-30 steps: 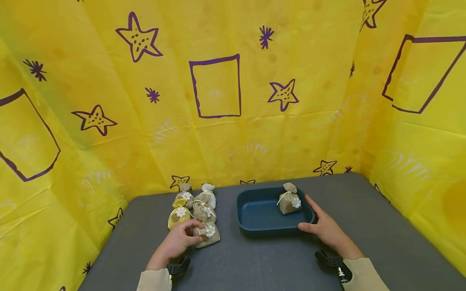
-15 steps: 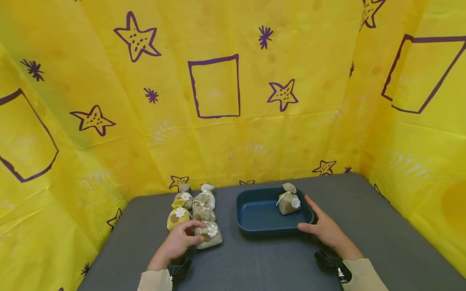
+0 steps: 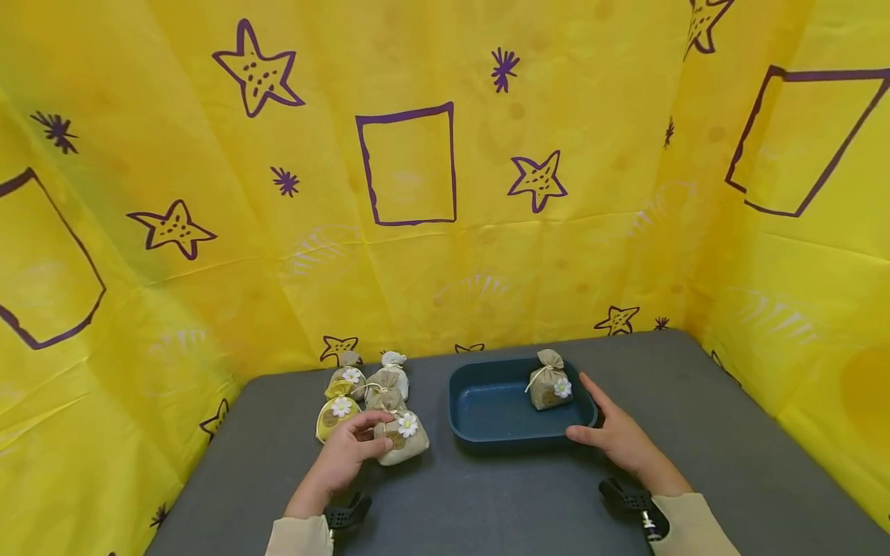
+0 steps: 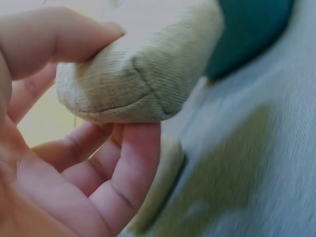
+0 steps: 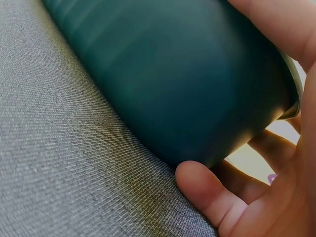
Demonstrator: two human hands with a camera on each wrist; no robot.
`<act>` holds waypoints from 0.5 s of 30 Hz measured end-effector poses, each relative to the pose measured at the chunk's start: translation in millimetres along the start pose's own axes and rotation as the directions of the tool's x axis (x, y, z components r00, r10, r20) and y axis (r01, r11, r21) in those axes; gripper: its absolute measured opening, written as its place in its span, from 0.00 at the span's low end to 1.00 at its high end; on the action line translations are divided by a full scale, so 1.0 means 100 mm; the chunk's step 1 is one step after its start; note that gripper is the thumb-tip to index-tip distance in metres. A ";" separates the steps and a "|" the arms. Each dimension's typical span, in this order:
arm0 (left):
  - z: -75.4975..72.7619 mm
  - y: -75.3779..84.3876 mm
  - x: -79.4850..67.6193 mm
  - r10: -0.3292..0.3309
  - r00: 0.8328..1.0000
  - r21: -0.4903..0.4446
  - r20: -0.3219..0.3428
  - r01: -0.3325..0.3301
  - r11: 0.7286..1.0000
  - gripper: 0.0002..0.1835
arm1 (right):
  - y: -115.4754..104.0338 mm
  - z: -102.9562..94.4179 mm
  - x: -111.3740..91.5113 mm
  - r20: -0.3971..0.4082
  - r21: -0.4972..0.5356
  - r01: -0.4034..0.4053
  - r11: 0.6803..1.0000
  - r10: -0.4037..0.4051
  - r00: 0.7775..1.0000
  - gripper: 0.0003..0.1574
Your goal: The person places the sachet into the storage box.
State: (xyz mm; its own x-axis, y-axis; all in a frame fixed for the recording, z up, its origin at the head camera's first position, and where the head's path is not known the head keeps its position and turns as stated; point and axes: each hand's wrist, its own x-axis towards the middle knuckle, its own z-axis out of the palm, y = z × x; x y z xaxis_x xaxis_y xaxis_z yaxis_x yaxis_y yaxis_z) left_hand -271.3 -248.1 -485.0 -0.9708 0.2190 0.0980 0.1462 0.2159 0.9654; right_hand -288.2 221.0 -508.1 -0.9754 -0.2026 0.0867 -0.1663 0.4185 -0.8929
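Observation:
My left hand [image 3: 351, 455] pinches a small beige cloth sachet [image 3: 403, 444] with a white daisy on it. In the left wrist view this sachet [image 4: 148, 79] hangs above the grey surface, thumb on one side and fingers beneath. Behind it lie other sachets: a yellow one [image 3: 336, 421], a beige one [image 3: 385, 394], another beige one [image 3: 345, 376] and a white one [image 3: 396, 374]. My right hand [image 3: 622, 440] holds the right end of a dark blue tray [image 3: 501, 440], thumb at its near corner. Inside the tray stands one beige sachet [image 3: 549, 386] with a daisy.
A grey cloth-covered table [image 3: 501, 502] carries everything. Yellow fabric [image 3: 417, 270] with purple star drawings rises behind it and at both sides. Black straps [image 3: 626, 494] sit on both wrists.
My left hand has lifted the nearest beige sachet slightly up and to the right, off the table. My right hand and the tray have stayed in place.

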 end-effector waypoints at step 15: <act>0.34 0.42 0.29 -0.002 1.000 0.042 -0.018 0.002 0.999 0.18 | -0.01 0.00 0.00 0.001 -0.006 -0.042 0.999 0.042 0.999 0.64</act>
State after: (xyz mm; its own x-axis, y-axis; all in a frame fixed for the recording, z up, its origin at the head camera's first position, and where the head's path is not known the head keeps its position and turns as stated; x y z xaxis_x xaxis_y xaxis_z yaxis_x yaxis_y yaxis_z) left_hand -286.4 -200.5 -449.7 -0.9743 0.2013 0.1009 0.1518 0.2567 0.9545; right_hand -288.2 220.8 -506.8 -0.9813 -0.1861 0.0487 -0.1262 0.4318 -0.8931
